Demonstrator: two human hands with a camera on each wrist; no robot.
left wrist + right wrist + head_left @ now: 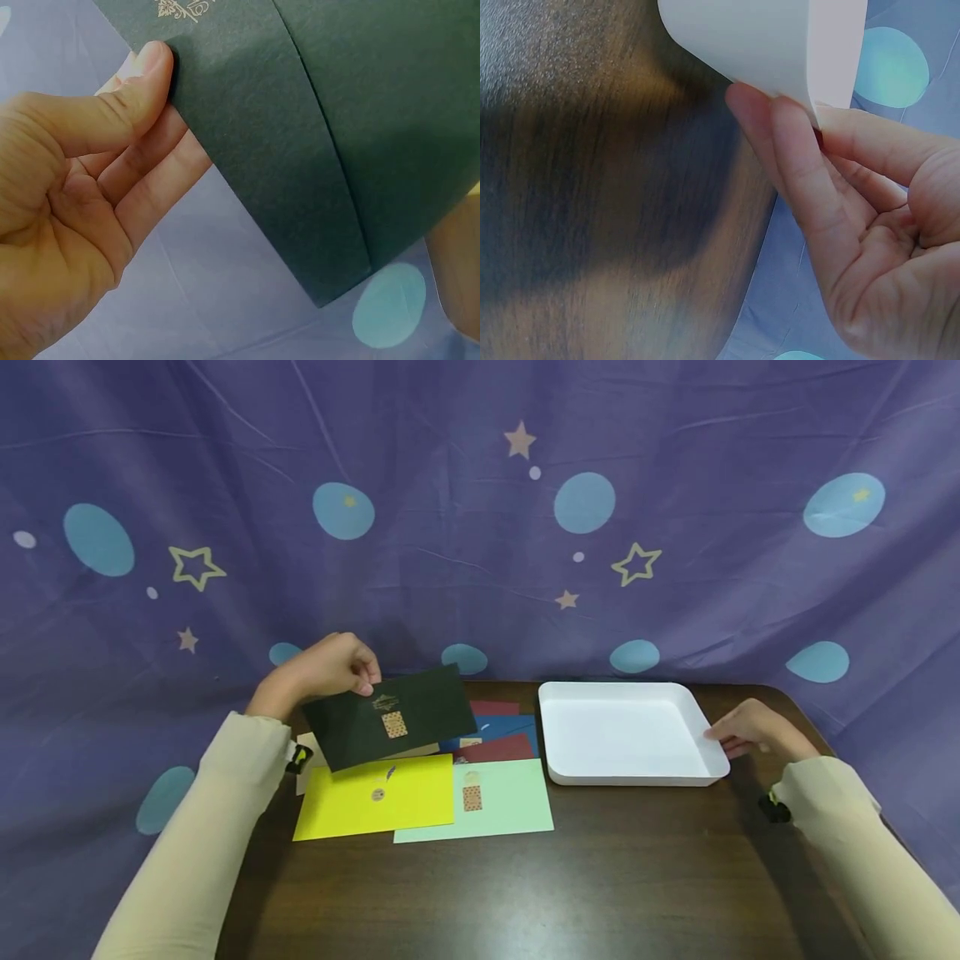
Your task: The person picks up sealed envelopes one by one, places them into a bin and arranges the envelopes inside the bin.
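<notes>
My left hand point(337, 667) pinches the top edge of a dark green envelope point(427, 710) between thumb and fingers. The envelope is tilted and raised over other envelopes; a gold print and a small patterned sticker mark its front. In the left wrist view its flap edge point(322, 127) runs beside the thumb. At the right, my right hand point(757, 727) grips the right wall of a white rectangular tray point(637, 781), thumb on the inside and fingers outside. The right wrist view shows the tray's corner point(742, 37) between thumb and fingers.
Under the dark green envelope lie a yellow envelope point(337, 802), a mint green envelope point(510, 802), blue point(513, 727) and dark red point(510, 747) ones, and a beige one point(307, 747). A brown wooden table point(525, 893) carries everything. A purple patterned curtain point(480, 568) hangs behind.
</notes>
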